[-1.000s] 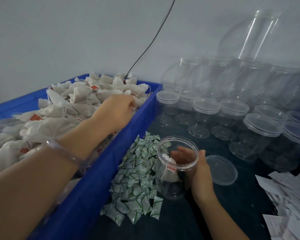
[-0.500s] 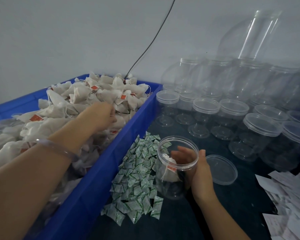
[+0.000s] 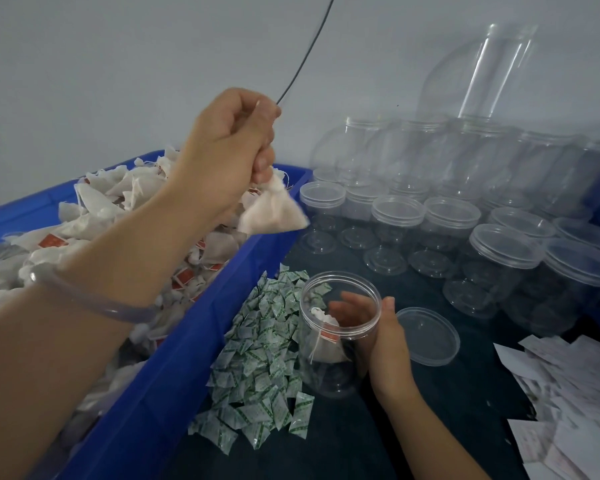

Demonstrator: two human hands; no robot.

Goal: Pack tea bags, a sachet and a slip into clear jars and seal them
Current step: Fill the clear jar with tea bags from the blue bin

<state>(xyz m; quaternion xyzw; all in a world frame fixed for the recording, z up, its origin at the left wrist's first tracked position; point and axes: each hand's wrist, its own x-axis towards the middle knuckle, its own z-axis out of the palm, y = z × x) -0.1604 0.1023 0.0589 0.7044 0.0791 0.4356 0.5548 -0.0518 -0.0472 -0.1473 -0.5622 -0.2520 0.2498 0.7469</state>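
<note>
My left hand (image 3: 231,147) is raised above the blue bin (image 3: 174,372) and pinches a white tea bag (image 3: 274,213), which hangs over the bin's right rim. My right hand (image 3: 383,337) wraps around an open clear jar (image 3: 336,337) standing on the dark table. One tea bag with a red tag lies inside that jar. Its loose lid (image 3: 426,336) lies flat just right of my right hand. A heap of green-and-white sachets (image 3: 260,362) spreads left of the jar. White paper slips (image 3: 568,403) are piled at the lower right.
The blue bin is heaped with several white tea bags (image 3: 94,209). Several lidded clear jars (image 3: 451,220) stand in rows behind the open jar, with more stacked on their sides against the grey wall. A black cable (image 3: 305,60) runs up the wall.
My left hand has lifted out of the bin's tea bag heap and moved up and to the right, now holding one tea bag. My right hand and the jar stayed put.
</note>
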